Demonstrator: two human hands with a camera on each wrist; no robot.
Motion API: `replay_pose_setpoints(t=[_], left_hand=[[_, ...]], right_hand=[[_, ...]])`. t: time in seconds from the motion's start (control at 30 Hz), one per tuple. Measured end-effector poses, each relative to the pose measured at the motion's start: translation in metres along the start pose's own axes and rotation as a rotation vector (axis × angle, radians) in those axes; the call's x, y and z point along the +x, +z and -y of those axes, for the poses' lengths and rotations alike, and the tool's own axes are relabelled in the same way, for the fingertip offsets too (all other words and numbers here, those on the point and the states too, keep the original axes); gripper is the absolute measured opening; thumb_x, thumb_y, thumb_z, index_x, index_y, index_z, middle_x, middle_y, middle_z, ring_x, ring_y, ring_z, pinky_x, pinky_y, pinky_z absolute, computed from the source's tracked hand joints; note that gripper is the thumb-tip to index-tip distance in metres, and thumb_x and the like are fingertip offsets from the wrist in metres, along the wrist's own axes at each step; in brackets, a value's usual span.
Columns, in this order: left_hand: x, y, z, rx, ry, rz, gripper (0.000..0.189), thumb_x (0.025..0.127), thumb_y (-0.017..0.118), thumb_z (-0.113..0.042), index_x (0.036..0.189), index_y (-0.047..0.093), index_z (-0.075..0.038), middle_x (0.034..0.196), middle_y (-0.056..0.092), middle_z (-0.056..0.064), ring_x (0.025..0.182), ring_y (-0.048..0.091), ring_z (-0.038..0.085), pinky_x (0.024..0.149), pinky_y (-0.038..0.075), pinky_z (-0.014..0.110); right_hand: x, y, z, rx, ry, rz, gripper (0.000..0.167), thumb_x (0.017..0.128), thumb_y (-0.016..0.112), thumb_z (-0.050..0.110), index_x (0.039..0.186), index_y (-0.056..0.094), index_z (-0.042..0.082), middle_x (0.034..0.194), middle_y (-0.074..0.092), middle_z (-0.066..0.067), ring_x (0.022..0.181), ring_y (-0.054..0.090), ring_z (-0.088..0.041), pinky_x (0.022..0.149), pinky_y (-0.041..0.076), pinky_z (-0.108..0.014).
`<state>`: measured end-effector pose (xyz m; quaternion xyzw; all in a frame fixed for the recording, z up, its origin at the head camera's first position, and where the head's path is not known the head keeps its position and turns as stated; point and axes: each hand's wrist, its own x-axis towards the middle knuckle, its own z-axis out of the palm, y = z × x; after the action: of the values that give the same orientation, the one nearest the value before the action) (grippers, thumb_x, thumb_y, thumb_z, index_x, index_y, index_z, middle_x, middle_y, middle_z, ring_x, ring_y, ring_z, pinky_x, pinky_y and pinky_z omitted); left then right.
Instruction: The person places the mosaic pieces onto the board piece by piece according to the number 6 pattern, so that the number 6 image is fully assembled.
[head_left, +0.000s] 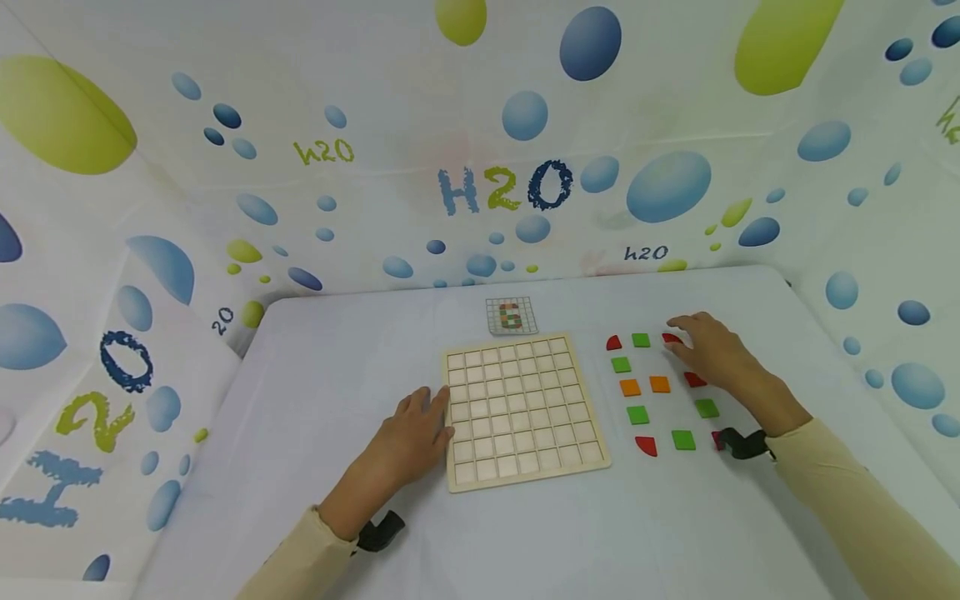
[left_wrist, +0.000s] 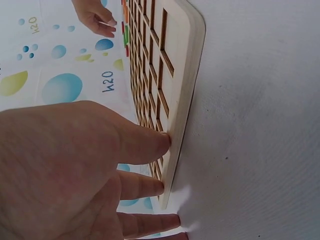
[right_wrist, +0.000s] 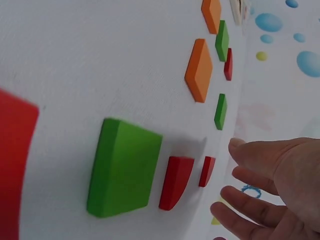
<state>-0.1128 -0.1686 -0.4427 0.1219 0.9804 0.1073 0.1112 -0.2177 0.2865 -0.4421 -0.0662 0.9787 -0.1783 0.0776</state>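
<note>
A pale wooden grid board (head_left: 517, 406) lies flat at the middle of the table, its square cells bare. My left hand (head_left: 408, 442) rests at its left side, thumb and a finger touching the edge in the left wrist view, the other fingers reaching down to the cloth. Off to the right, my right hand (head_left: 712, 350) hovers with fingers spread over a red quarter-round piece (head_left: 670, 338), which it partly covers in the head view. Nothing shows between its fingers in the right wrist view. Close by lie another red piece (right_wrist: 176, 182) and a green square (right_wrist: 127, 167).
Right of the board lie more flat pieces: orange squares (head_left: 630, 387), green squares (head_left: 637, 415) and red quarter-rounds (head_left: 646, 446). A small gridded card (head_left: 512, 316) with a coloured pattern lies behind the board. A patterned curtain (head_left: 405, 225) hangs around the table.
</note>
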Motion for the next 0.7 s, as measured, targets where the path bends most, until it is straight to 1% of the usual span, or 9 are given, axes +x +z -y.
replay_pose_setpoints(t=[0.1,0.27,0.53,0.7], left_hand=[[-0.001,-0.001,-0.001,-0.007,-0.003,0.002,0.063,0.109,0.059,-0.029,0.161,0.039,-0.001,0.157,0.041,0.033,0.146,0.044,0.049,0.101,0.051,0.064],[-0.001,-0.001,-0.001,-0.01,-0.002,0.002,0.062,0.109,0.059,-0.029,0.161,0.039,-0.001,0.157,0.041,0.033,0.146,0.044,0.049,0.101,0.05,0.066],[-0.001,-0.001,0.0,0.002,-0.002,-0.003,0.062,0.109,0.059,-0.028,0.161,0.04,-0.002,0.157,0.042,0.033,0.146,0.044,0.049,0.101,0.05,0.067],[-0.001,0.0,0.001,0.008,-0.004,0.0,0.062,0.109,0.059,-0.028,0.162,0.039,-0.002,0.157,0.042,0.032,0.146,0.044,0.049,0.101,0.049,0.068]], right_hand=[[0.002,0.001,-0.005,-0.016,-0.004,-0.01,0.05,0.103,0.068,0.015,0.145,0.053,-0.007,0.14,0.049,-0.038,0.124,0.051,-0.053,0.104,0.046,-0.07],[0.004,0.003,-0.012,-0.017,-0.013,-0.018,0.046,0.103,0.068,0.015,0.141,0.057,-0.008,0.134,0.053,-0.037,0.119,0.054,-0.052,0.101,0.048,-0.069],[0.007,0.006,-0.019,0.046,0.038,0.01,0.041,0.104,0.066,0.017,0.138,0.06,-0.005,0.133,0.054,-0.034,0.119,0.052,-0.05,0.101,0.049,-0.067],[0.011,0.008,-0.021,0.05,0.038,0.007,0.038,0.104,0.066,0.016,0.136,0.061,-0.004,0.132,0.055,-0.034,0.119,0.053,-0.05,0.1,0.05,-0.066]])
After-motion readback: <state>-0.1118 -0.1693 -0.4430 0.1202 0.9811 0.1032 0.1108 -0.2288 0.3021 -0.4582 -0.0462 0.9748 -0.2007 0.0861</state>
